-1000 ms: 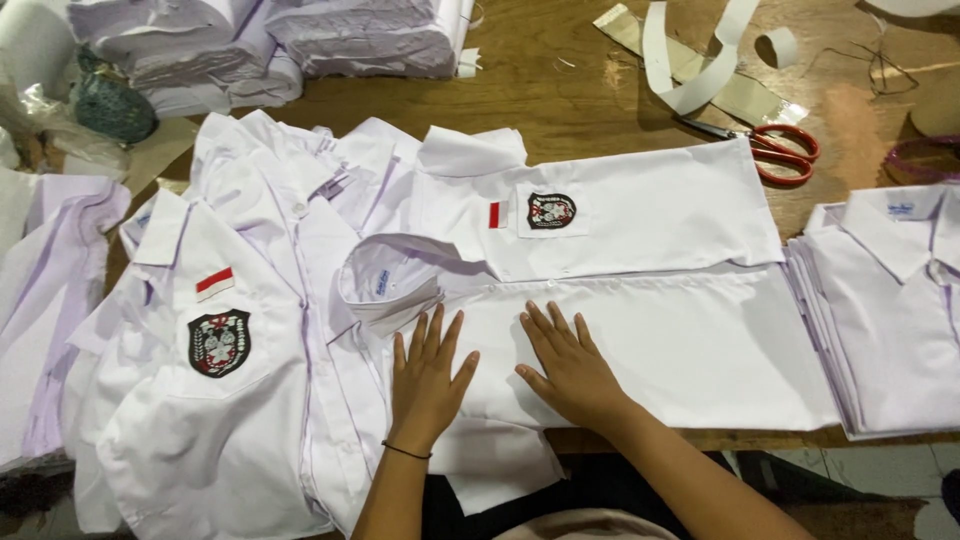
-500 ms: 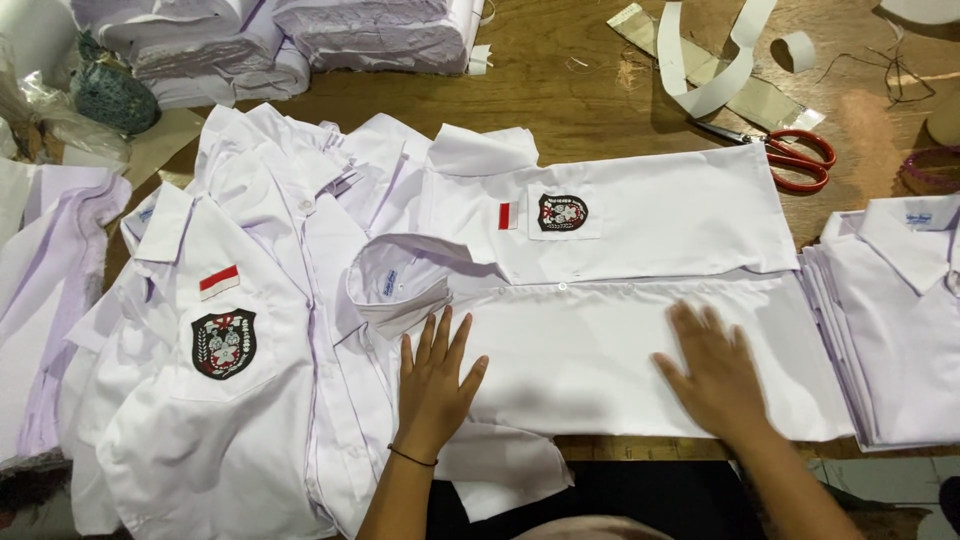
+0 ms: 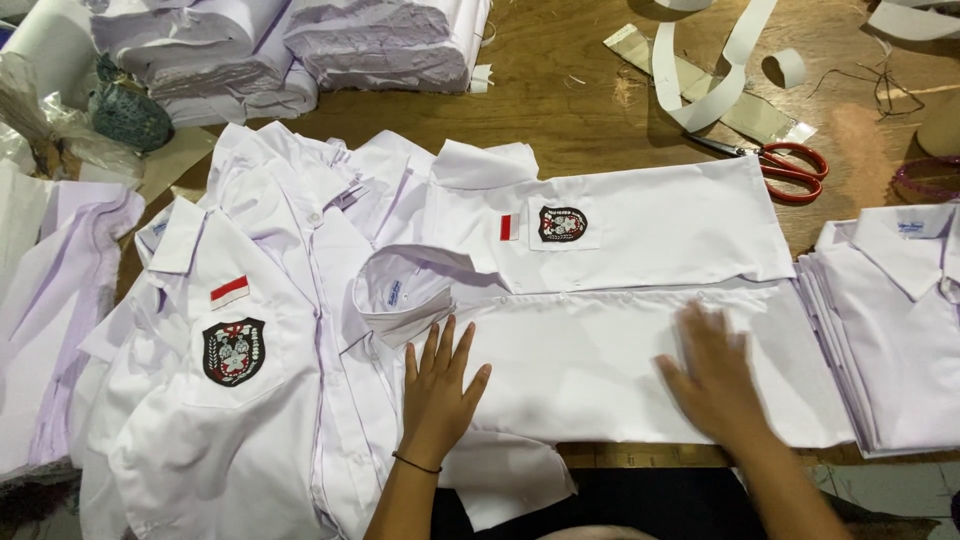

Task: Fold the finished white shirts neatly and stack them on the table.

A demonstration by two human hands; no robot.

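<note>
A worn wooden table (image 3: 560, 90) filled nearly the whole view, its brown top scuffed and streaked; warm light fell across it and glared at the far right edge; a strip of pale tiled floor (image 3: 900, 490) showed below its near edge.

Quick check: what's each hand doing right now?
Left hand: open, flat on the white shirt, holding nothing.
Right hand: open, flat on the same shirt, blurred.

Small white collar label w/ blue print (image 3: 392, 293) inside collar of mid shirt; similar label (image 3: 909, 227) on right stack's collar. Clear crinkled plastic bag (image 3: 40, 110) top left.
</note>
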